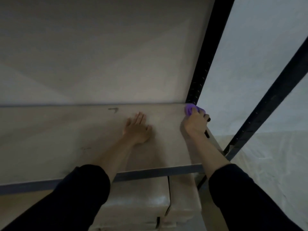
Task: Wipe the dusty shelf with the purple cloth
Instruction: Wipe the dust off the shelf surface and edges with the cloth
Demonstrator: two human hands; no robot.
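Right hand [194, 121] is clenched around the purple cloth [190, 110], pressing it into the shelf's [66, 130] far right corner, against the black upright post [202, 69]. Left hand [136, 129] lies flat, fingers spread, mid-shelf.

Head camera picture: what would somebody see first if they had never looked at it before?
The bright purple cloth catches the eye first, bunched in the right hand at the far right corner of the pale shelf, beside a black post. Next comes the left hand, lying flat and open on the middle of the shelf. Both arms wear black sleeves.
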